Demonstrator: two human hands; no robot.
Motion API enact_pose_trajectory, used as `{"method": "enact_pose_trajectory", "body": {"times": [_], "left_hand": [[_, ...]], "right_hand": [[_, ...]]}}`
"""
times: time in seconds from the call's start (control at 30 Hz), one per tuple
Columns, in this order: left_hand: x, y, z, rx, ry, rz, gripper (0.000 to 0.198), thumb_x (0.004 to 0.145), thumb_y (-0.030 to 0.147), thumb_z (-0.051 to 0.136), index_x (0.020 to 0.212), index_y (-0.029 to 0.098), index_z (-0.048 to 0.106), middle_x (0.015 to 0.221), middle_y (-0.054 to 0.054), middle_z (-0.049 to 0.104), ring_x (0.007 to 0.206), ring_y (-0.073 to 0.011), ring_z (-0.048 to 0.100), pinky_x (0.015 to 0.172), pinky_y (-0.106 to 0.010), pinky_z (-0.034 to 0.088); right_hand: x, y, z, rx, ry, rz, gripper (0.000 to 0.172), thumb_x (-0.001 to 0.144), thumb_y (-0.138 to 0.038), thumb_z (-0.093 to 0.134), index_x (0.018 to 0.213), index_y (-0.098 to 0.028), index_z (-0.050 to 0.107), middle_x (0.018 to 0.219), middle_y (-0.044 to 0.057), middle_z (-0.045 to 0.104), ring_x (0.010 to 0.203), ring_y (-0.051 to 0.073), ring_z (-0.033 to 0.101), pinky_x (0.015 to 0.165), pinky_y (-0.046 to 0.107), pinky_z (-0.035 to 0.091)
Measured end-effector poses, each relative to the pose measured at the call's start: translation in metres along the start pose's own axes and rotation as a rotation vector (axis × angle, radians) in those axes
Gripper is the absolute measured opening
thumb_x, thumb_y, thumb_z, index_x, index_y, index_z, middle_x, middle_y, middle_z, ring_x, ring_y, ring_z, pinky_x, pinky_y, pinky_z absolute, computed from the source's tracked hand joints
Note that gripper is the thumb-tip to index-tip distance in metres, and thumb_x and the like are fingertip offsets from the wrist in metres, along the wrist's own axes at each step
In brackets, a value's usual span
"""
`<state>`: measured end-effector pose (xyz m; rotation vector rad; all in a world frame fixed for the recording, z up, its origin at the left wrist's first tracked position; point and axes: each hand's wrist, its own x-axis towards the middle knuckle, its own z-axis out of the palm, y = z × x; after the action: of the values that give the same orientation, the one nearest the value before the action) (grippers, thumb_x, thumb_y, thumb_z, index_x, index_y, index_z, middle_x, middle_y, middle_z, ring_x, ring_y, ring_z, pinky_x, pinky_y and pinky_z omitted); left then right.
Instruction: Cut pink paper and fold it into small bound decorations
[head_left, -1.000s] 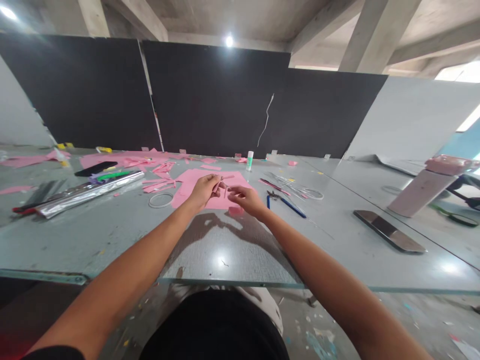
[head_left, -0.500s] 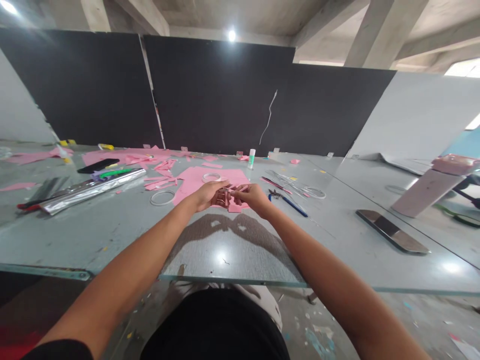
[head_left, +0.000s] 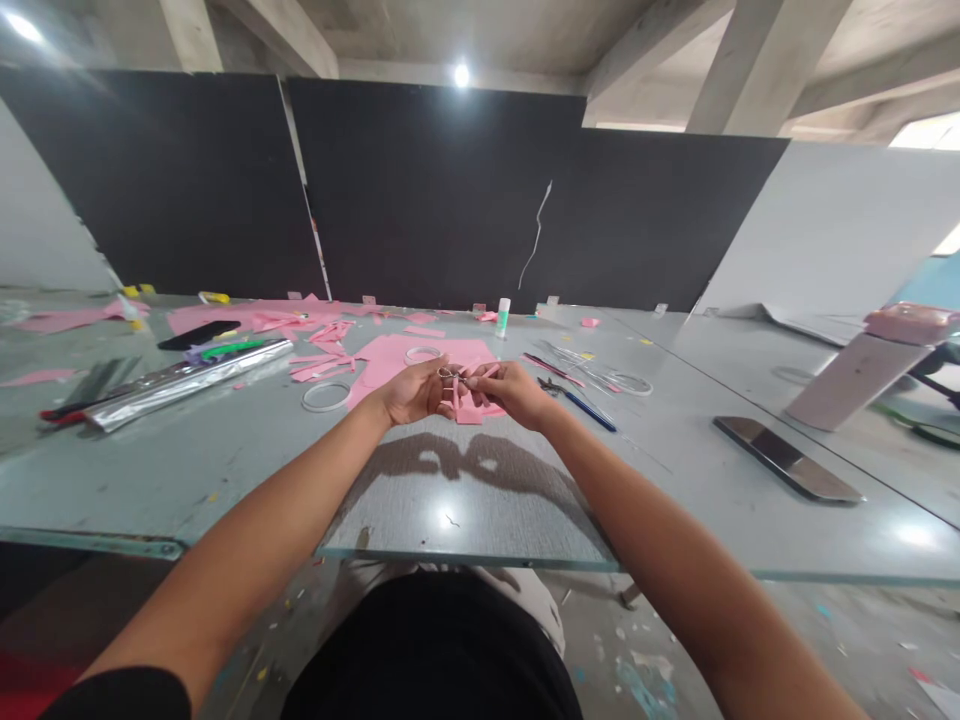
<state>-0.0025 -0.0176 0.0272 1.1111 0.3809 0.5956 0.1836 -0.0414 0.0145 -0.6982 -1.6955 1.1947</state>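
My left hand (head_left: 414,392) and my right hand (head_left: 513,392) meet above the pink sheets (head_left: 375,350). A small bent wire piece (head_left: 450,374) with loops spans the gap between them. My left fingers curl around its looped end, palm partly turned up. My right thumb and fingers pinch closed on its other end. Narrow pink paper strips (head_left: 487,373) show at the right fingers; whether they are attached to the wire cannot be made out. A white ring-shaped roll (head_left: 424,354) lies just behind the hands, and another white ring (head_left: 325,397) lies to their left.
Blue-handled pliers (head_left: 581,402) and loose wires (head_left: 581,362) lie right of my hands. A glue stick (head_left: 502,317) stands behind. Left are a foil roll (head_left: 191,385), a black phone (head_left: 199,335) and pink scraps (head_left: 322,365). Another phone (head_left: 784,457) and a pink bottle (head_left: 855,375) are at right.
The left fingers have loosened and turned slightly, so the bent wire piece shows more clearly between the hands. The right hand stays pinched in nearly the same place.
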Motion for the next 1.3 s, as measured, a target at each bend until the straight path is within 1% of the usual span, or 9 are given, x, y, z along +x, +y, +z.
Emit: {"method": "enact_pose_trajectory", "body": {"times": [0.3,0.6,0.73,0.87,0.97,1.1,1.2,1.27,1.3], "left_hand": [[-0.001,-0.002,-0.001,-0.004,-0.020,0.053,0.021,0.089,0.034,0.049,0.091,0.016,0.059,0.072,-0.006,0.066,0.053,-0.0142,0.062,0.041,-0.021,0.045],[-0.002,-0.001,0.007,0.034,0.080,0.016,0.021,0.086,0.039,0.053,0.088,0.018,0.057,0.064,-0.004,0.063,0.047,-0.0119,0.057,0.037,-0.017,0.033],[-0.003,-0.001,0.008,0.066,0.089,0.005,0.022,0.084,0.040,0.056,0.087,0.018,0.056,0.063,-0.003,0.062,0.048,-0.0116,0.056,0.038,-0.017,0.033],[-0.002,0.002,0.008,0.104,0.103,0.011,0.025,0.081,0.042,0.059,0.088,0.018,0.057,0.066,-0.003,0.062,0.053,-0.0132,0.058,0.042,-0.019,0.040],[0.001,0.002,0.009,0.128,0.170,0.052,0.028,0.079,0.041,0.061,0.090,0.015,0.060,0.072,-0.003,0.062,0.055,-0.0122,0.058,0.043,-0.021,0.044],[0.006,-0.001,0.012,0.244,0.357,0.089,0.019,0.072,0.026,0.070,0.083,0.013,0.061,0.071,0.000,0.057,0.051,-0.0083,0.056,0.040,-0.018,0.041],[0.008,-0.001,0.012,0.320,0.487,0.135,0.018,0.068,0.024,0.072,0.076,0.013,0.060,0.066,0.001,0.054,0.048,-0.0075,0.053,0.039,-0.018,0.041],[0.008,0.002,0.010,0.351,0.563,0.205,0.017,0.068,0.024,0.072,0.074,0.013,0.061,0.065,0.000,0.054,0.047,-0.0068,0.051,0.039,-0.018,0.040],[0.008,0.004,0.008,0.359,0.597,0.241,0.017,0.069,0.025,0.072,0.074,0.013,0.061,0.065,0.000,0.054,0.047,-0.0066,0.051,0.040,-0.018,0.040]], "right_hand": [[0.000,-0.001,0.000,0.001,0.026,-0.002,0.025,0.068,-0.036,0.069,0.060,-0.015,0.059,0.053,-0.001,0.056,0.049,0.008,0.041,0.051,0.026,0.027],[-0.001,-0.001,0.000,-0.007,0.039,0.012,0.022,0.068,-0.033,0.066,0.058,-0.015,0.057,0.052,0.000,0.056,0.048,0.008,0.042,0.051,0.025,0.028],[-0.001,0.000,-0.001,-0.013,0.041,0.015,0.020,0.068,-0.032,0.065,0.059,-0.015,0.058,0.051,-0.001,0.056,0.048,0.008,0.043,0.051,0.025,0.029],[-0.001,-0.001,-0.001,-0.016,0.070,0.018,0.021,0.067,-0.031,0.066,0.057,-0.015,0.057,0.049,-0.001,0.056,0.046,0.007,0.041,0.049,0.025,0.028],[0.000,-0.001,0.001,-0.010,0.163,0.023,0.023,0.064,-0.034,0.069,0.057,-0.015,0.058,0.048,-0.001,0.055,0.046,0.008,0.044,0.050,0.025,0.032],[0.003,0.002,0.006,-0.081,0.263,0.027,0.028,0.060,-0.039,0.073,0.057,-0.015,0.058,0.047,-0.001,0.055,0.050,0.011,0.050,0.054,0.026,0.039],[0.004,0.004,0.003,-0.174,0.259,0.039,0.026,0.065,-0.040,0.069,0.063,-0.015,0.062,0.054,0.001,0.059,0.054,0.012,0.052,0.057,0.027,0.042],[0.004,0.007,-0.002,-0.292,0.216,0.054,0.019,0.072,-0.033,0.064,0.078,-0.015,0.067,0.067,0.003,0.064,0.059,0.012,0.054,0.059,0.026,0.043],[0.004,0.008,-0.005,-0.384,0.192,0.067,0.020,0.073,-0.028,0.063,0.087,-0.016,0.068,0.073,0.003,0.066,0.062,0.012,0.055,0.061,0.026,0.043]]}}
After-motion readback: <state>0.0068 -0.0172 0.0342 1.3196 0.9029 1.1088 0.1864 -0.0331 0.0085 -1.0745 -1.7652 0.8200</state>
